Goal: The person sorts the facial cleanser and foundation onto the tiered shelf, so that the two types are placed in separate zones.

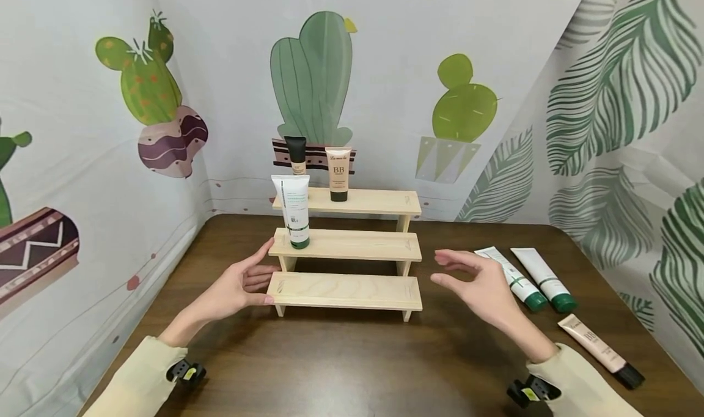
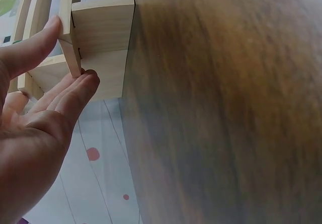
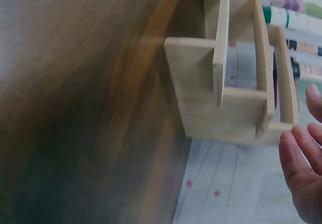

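A three-step wooden stand (image 1: 345, 290) sits on the brown table. At its left end my left hand (image 1: 228, 288) touches the lower steps, with the thumb by the bottom step and the fingers stretched along the side. My right hand (image 1: 484, 285) hovers off the stand's right side, thumb and fingers apart and holding nothing. On the middle step, at its left, stands a white tube with a green cap (image 1: 295, 212). The top step bears a beige BB cream tube (image 1: 338, 172), standing on its black cap, and a black-ended beige tube (image 1: 297, 154), partly hidden behind the white tube.
Right of my right hand lie two white tubes with green caps, one nearer (image 1: 519, 282) and one farther right (image 1: 544, 279). Closer to the table's right edge lies another BB cream tube (image 1: 596, 346). A cactus-print cloth (image 1: 385, 87) hangs behind the table.
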The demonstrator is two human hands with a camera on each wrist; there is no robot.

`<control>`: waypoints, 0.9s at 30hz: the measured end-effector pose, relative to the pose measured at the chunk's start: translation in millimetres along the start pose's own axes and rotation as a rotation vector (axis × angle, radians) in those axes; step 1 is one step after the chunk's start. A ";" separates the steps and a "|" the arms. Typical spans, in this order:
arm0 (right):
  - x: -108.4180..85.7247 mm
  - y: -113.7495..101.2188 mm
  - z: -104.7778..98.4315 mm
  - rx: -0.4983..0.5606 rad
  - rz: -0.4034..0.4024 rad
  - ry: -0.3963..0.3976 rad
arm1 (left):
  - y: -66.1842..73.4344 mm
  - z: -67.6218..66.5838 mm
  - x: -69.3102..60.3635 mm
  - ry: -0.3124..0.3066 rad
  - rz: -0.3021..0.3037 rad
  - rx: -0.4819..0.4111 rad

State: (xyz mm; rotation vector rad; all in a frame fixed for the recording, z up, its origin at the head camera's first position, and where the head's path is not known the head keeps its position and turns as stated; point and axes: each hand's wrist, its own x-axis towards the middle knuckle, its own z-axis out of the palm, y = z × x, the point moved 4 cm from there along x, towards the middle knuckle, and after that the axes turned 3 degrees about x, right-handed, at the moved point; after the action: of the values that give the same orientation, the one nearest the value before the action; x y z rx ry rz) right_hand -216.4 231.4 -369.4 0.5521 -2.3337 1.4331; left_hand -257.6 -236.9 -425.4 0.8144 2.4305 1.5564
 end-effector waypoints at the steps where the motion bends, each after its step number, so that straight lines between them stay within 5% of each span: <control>1: -2.1 1.4 -3.5 -0.009 -0.002 0.004 | -0.1 -0.2 -0.1 0.000 -0.003 -0.001; 10: -17.7 13.5 -35.6 -0.187 0.001 0.005 | 1.5 -0.5 -0.8 0.003 -0.015 -0.005; 27: -29.3 32.7 -85.2 -0.367 -0.045 -0.026 | 4.6 -0.4 0.2 -0.005 -0.028 -0.009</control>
State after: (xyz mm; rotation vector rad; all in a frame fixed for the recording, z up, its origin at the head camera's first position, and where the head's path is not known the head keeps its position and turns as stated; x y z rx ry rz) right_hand -199.8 325.8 -372.0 0.5145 -2.5035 0.9474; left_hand -256.3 -235.6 -421.2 0.7790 2.4191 1.5521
